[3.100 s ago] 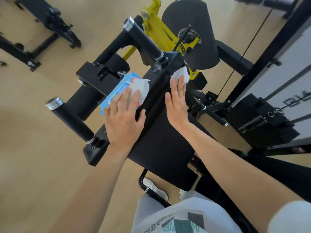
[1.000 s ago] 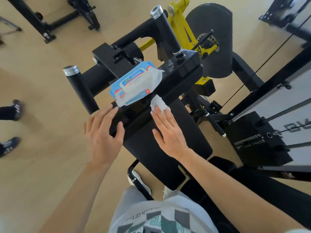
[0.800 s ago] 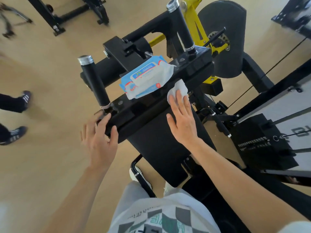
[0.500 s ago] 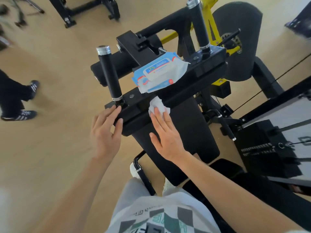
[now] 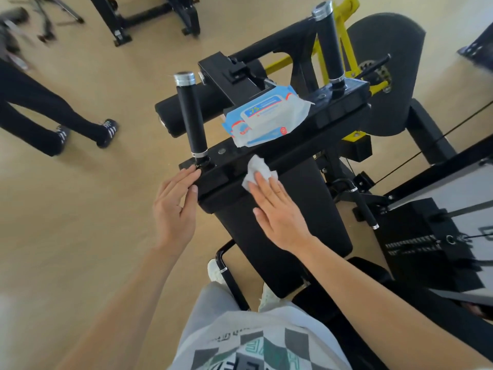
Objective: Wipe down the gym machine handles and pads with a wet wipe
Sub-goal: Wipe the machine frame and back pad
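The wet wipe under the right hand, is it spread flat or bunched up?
Bunched up: the wet wipe shows crumpled folds ahead of the right hand.

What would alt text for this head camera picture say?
A person's right hand presses a white wet wipe against a black gym machine pad, while the left hand rests open at its corner. A wipes packet lies above, between two upright handles.

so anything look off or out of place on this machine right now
Only the wet wipes pack: it lies loose and askew on the machine's black top frame, between the two upright handles, where a wiping stroke could knock it off.
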Demonstrator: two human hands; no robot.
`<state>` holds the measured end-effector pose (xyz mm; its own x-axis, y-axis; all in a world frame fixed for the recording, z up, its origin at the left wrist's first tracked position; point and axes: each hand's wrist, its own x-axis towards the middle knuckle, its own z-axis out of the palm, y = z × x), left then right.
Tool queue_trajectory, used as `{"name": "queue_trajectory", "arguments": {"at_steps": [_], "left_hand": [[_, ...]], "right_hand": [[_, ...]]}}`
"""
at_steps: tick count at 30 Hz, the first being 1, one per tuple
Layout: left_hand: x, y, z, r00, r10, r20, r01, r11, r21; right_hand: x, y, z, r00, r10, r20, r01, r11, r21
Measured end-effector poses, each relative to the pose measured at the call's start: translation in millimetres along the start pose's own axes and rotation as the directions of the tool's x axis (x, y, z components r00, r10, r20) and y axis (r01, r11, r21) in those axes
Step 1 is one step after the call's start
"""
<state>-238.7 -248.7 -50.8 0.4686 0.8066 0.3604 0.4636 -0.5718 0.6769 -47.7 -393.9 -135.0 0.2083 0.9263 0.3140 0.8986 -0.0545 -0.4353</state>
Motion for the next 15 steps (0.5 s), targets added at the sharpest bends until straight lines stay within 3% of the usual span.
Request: {"name": "queue_trajectory", "arguments": {"at_steps": [4, 9, 12, 15], "left_hand": [[1.7, -0.1, -0.7, 1.000, -0.025, -0.003, 0.024, 0.999, -0.048], [2.3, -2.5, -3.3, 0.999, -0.038, 0.036, 0.042, 0.994, -0.098], [-7.2, 5.3, -9.3, 0.984, -0.170, 0.055, 0.178, 0.943, -0.282], [-29.9, 5.1, -15.0, 0.936, -0.352, -0.016, 0.316, 0.859, -0.403]], "right_hand": [[-0.4, -11.0, 6.7, 0.990, 0.104, -0.094, -0.096, 0.991, 0.089], [0.4, -49.6, 23.9, 0.994, -0.078, -0.075, 0.086, 0.990, 0.108], [2.6, -68.4, 30.9, 0.983, -0.183, -0.010, 0.183, 0.976, 0.122], [3.5, -85.2, 33.3, 0.968, -0.251, -0.021, 0.251, 0.953, 0.170]]}}
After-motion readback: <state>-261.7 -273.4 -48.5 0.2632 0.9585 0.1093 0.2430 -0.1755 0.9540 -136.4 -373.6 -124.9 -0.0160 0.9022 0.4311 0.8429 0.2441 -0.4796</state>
